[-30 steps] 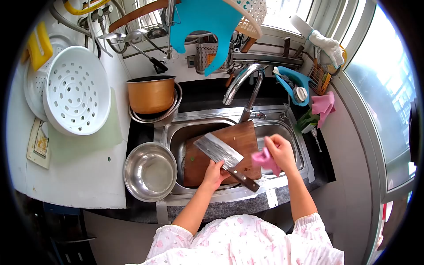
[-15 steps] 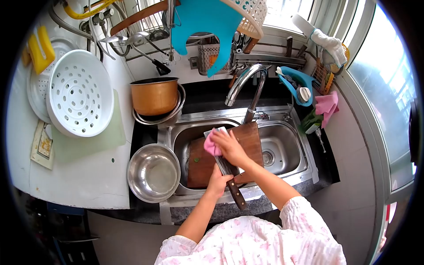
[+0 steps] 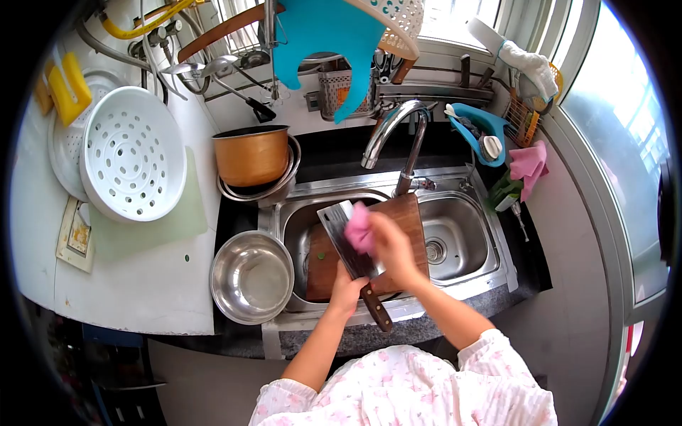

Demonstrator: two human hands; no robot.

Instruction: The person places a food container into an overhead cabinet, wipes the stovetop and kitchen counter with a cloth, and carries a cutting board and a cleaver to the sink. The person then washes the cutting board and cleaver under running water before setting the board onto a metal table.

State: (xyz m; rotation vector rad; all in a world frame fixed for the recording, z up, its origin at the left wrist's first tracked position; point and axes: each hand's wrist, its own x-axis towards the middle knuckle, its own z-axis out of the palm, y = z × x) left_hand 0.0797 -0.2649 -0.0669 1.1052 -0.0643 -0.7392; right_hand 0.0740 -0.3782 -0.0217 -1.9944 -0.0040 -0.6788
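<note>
A cleaver (image 3: 339, 234) with a broad steel blade and a dark riveted wooden handle lies slantwise over the sink, its handle toward me. My left hand (image 3: 348, 290) is closed around it where blade and handle meet. In my right hand (image 3: 393, 248), blurred by motion, is a pink cloth (image 3: 359, 228) that lies against the blade's right side. Beneath both hands a brown wooden cutting board (image 3: 405, 220) rests across the left sink basin (image 3: 293, 221). A small green scrap (image 3: 320, 256) sits on the board.
A steel bowl (image 3: 252, 277) stands left of the sink, with an orange-brown pot (image 3: 251, 156) behind it. The faucet (image 3: 398, 131) arches over the basins. A white colander (image 3: 133, 155) leans at the left wall; a blue caddy (image 3: 477, 133) and another pink cloth (image 3: 528, 167) are at the right.
My right hand and the pink cloth have moved right and slightly down along the blade, uncovering more of its upper part. My left hand keeps its hold on the cleaver.
</note>
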